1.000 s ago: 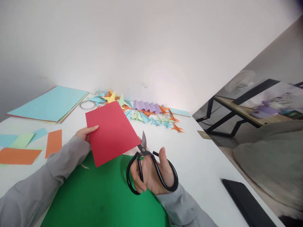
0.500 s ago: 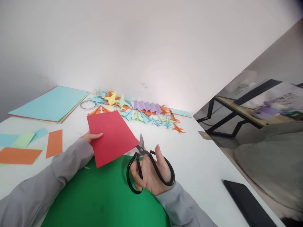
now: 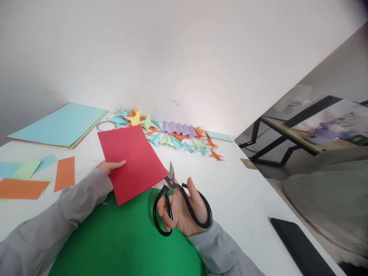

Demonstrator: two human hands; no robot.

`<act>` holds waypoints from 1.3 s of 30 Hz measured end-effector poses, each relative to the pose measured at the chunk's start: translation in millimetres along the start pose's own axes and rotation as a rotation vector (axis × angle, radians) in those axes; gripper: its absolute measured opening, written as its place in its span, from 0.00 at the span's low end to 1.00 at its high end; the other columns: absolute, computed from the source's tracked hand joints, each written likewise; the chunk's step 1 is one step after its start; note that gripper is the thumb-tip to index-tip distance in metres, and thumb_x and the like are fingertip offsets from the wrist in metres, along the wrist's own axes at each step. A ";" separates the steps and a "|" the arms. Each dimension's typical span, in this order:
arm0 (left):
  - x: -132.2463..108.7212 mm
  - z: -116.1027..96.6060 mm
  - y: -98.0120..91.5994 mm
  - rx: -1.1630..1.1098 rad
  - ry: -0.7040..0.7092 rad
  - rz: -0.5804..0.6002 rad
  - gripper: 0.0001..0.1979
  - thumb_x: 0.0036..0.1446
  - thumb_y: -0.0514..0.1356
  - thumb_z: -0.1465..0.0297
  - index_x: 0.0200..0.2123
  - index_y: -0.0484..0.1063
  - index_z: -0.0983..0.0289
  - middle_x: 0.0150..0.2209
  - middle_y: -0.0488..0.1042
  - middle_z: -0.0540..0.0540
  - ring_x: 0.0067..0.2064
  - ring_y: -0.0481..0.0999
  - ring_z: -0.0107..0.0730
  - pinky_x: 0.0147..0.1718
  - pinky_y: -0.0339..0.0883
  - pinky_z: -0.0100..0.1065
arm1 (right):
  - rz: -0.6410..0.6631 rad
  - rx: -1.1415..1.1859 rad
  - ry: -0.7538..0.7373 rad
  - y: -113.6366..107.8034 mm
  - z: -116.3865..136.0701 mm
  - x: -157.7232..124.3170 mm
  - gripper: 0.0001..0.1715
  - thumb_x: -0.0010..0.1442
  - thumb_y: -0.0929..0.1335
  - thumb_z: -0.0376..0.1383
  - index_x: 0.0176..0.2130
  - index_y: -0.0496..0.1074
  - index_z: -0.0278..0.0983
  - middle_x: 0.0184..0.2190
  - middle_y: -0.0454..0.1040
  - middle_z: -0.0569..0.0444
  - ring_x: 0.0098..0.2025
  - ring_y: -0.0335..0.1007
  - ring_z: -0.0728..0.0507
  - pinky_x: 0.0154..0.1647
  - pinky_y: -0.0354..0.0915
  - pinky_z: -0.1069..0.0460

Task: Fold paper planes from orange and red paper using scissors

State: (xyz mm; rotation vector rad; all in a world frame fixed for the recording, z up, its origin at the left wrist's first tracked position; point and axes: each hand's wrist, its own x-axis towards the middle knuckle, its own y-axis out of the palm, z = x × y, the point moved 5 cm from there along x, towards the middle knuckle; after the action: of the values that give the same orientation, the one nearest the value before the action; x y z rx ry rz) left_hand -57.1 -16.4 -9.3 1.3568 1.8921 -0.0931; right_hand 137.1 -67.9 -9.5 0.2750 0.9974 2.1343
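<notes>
My left hand (image 3: 110, 167) pinches the left edge of a red paper sheet (image 3: 132, 161), held tilted above the white table (image 3: 244, 191). My right hand (image 3: 184, 211) has its thumb and fingers through the loops of black scissors (image 3: 175, 199). The short blades point up and sit right at the sheet's lower right edge. Under both hands lies a large green sheet (image 3: 123, 237). Grey sleeves cover both forearms.
A stack of coloured paper, light blue on top (image 3: 61, 125), lies at the back left with a tape ring (image 3: 106, 125) beside it. Folded paper shapes (image 3: 172, 136) line the back. Orange, blue and green offcuts (image 3: 31, 178) lie left. A black flat object (image 3: 299, 245) lies near the right edge.
The red sheet dipped lower and then tilted back up and leftward. The scissors moved slightly down and stay at the sheet's lower right edge.
</notes>
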 end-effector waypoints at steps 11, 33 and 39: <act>-21.5 -9.0 9.7 -0.104 0.090 0.120 0.13 0.51 0.61 0.73 0.41 0.75 0.69 0.34 0.80 0.61 0.34 0.80 0.49 0.32 0.76 0.44 | -0.029 -0.134 -0.069 0.4 -4.1 0.0 0.44 0.55 0.53 0.64 0.62 0.45 0.44 0.26 0.75 0.54 0.16 0.66 0.47 0.18 0.62 0.52; -3.2 -27.9 3.5 -0.029 0.415 0.263 0.27 0.38 0.69 0.82 0.45 0.73 0.61 0.37 0.80 0.54 0.37 0.79 0.46 0.29 0.77 0.35 | 0.075 -0.057 -0.147 -0.1 -13.4 -4.4 0.46 0.50 0.67 0.59 0.58 0.50 0.42 0.27 0.75 0.54 0.23 0.70 0.47 0.27 0.67 0.49; -3.0 -27.4 2.4 0.028 0.412 0.261 0.23 0.40 0.68 0.79 0.43 0.74 0.61 0.38 0.79 0.55 0.40 0.79 0.47 0.32 0.77 0.38 | 0.105 -0.060 -0.076 11.8 -11.9 -6.3 0.53 0.43 0.60 0.69 0.59 0.53 0.43 0.25 0.73 0.55 0.20 0.66 0.47 0.22 0.64 0.49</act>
State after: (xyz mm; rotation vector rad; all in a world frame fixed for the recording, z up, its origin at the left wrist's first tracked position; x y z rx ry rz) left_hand -69.8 -4.5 12.2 1.7315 2.0236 0.3147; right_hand 129.5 -84.0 -8.2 0.3837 0.8907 2.2264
